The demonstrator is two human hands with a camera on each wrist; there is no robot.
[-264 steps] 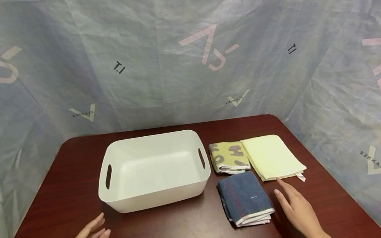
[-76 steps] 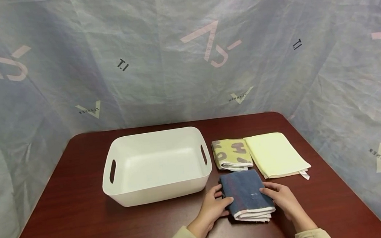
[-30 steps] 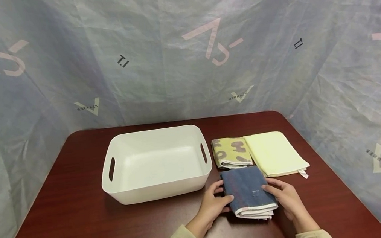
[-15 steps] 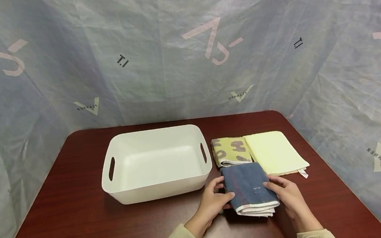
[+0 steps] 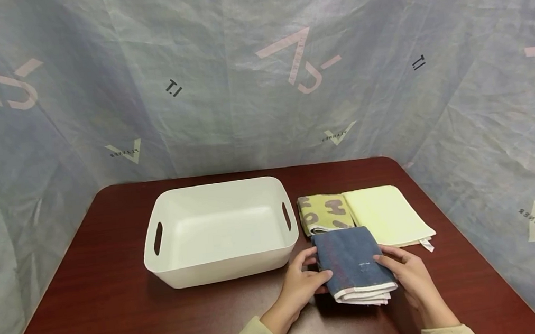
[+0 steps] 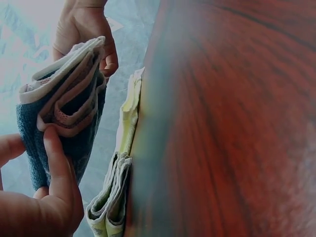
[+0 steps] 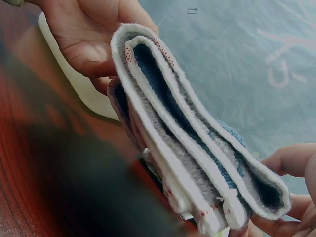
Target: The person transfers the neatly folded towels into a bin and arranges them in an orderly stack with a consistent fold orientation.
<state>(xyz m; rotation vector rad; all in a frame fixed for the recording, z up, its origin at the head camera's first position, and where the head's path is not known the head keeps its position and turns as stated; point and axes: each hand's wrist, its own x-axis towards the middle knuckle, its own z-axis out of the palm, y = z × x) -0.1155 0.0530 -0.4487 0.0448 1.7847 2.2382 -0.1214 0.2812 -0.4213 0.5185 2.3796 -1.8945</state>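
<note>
A folded blue towel [image 5: 352, 260] with white hemmed edges is held between both hands, raised above the table. My left hand [image 5: 299, 283] pinches its left side, thumb on top and fingers beneath. On the opposite side my right hand [image 5: 413, 277] grips it the same way, thumb over the upper face. The wrist views show the towel's stacked layers [image 7: 173, 128] end-on. Behind it lies a folded yellow towel [image 5: 325, 212] with grey letters, its front edge partly hidden by the blue one. Right of that is a pale yellow folded towel [image 5: 388, 215] with a white tag.
A white plastic bin [image 5: 224, 271] with handle slots stands left of the towels, nothing inside it. The dark red wooden table [image 5: 118, 318] has rounded far corners. Grey printed sheeting [image 5: 223, 96] hangs behind and on both sides.
Both hands first rested apart, then came to the blue towel's sides and gripped it. The towel has risen off the table and shifted slightly right and away. The other towels and bin stay put.
</note>
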